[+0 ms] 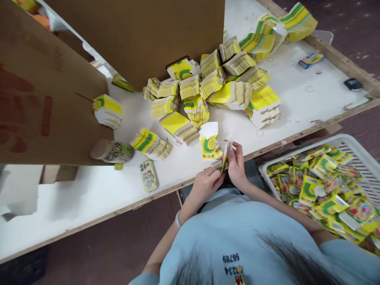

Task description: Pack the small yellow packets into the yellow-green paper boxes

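Between my two hands, at the table's front edge, is a small yellow and white carton [225, 157], held upright and seen edge-on. My left hand [207, 183] has its fingers closed around the lower end. The fingers of my right hand [235, 161] pinch the upper end. Just beyond them, a few flat yellow cartons [209, 142] with white flaps lie on the white tabletop. Farther back are several stacks of flattened yellow cartons [190, 87], some fanned out.
A white plastic basket [346, 138] full of yellow cartons stands at the right. Left on the table are a phone [149, 176], a lidded jar [117, 151] and large cardboard boxes [142, 35]. A blue packet [311, 60] and a small black object [353, 84] lie far right.
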`<action>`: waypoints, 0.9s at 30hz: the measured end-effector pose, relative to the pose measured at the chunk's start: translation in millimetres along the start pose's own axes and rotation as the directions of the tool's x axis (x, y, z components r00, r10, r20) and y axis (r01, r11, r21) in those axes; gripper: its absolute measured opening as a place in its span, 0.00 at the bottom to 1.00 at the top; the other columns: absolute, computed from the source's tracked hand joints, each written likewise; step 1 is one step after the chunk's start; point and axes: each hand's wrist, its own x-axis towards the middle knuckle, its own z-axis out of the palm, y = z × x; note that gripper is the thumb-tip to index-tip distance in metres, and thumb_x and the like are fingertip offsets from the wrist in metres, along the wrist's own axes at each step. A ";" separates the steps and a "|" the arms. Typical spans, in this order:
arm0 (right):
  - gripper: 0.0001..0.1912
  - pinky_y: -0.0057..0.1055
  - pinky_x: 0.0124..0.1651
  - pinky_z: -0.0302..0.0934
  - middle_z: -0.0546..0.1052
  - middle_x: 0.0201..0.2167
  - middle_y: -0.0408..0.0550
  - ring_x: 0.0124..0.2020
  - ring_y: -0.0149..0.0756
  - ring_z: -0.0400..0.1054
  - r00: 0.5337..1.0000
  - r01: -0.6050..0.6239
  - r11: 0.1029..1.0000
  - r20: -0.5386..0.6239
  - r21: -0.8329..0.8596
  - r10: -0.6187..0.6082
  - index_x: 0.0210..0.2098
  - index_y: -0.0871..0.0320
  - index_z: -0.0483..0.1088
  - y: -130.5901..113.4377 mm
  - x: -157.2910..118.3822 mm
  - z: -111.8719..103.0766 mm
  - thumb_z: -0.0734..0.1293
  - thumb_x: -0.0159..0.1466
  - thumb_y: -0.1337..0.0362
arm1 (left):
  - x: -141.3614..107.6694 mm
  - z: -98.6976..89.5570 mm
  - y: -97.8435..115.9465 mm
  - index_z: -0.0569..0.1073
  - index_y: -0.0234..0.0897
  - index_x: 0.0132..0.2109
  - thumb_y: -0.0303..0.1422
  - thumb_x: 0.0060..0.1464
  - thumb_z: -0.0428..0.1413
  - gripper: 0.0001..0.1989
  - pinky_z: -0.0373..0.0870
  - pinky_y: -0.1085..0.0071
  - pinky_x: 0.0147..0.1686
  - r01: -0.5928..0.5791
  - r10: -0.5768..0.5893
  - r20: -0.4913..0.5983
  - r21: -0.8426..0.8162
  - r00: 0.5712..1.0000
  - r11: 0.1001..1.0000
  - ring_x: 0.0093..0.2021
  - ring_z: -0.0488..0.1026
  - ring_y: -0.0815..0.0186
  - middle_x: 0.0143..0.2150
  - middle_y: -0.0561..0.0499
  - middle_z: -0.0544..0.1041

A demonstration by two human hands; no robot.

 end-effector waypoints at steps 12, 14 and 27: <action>0.20 0.53 0.74 0.39 0.73 0.57 0.52 0.69 0.47 0.55 0.899 0.413 0.856 0.289 -0.313 -0.328 0.52 0.51 0.70 -25.9 -14.1 -23.7 0.54 0.73 0.50 | 22.5 9.8 6.5 0.51 0.42 0.71 0.28 0.50 0.58 0.43 0.63 0.55 0.65 0.029 -0.053 -0.011 -0.709 0.999 0.705 0.68 0.62 0.50 0.66 0.39 0.64; 0.20 0.52 0.73 0.44 0.75 0.56 0.52 0.67 0.47 0.59 0.906 0.377 0.872 0.321 -0.312 -0.276 0.51 0.51 0.72 -29.2 -8.6 -29.1 0.56 0.72 0.49 | 23.2 8.0 8.6 0.62 0.38 0.65 0.30 0.53 0.58 0.33 0.67 0.57 0.61 0.079 -0.118 -0.017 -0.644 0.993 0.761 0.61 0.69 0.51 0.59 0.41 0.72; 0.21 0.35 0.39 0.72 0.81 0.30 0.45 0.31 0.38 0.74 0.993 -0.062 0.998 0.102 -0.033 0.065 0.40 0.54 0.71 -18.4 -12.7 -23.4 0.72 0.59 0.45 | 1.0 14.4 17.1 0.73 0.34 0.47 0.57 0.61 0.49 0.29 0.75 0.64 0.42 0.353 -0.445 0.095 -0.762 0.891 0.543 0.40 0.76 0.59 0.40 0.45 0.80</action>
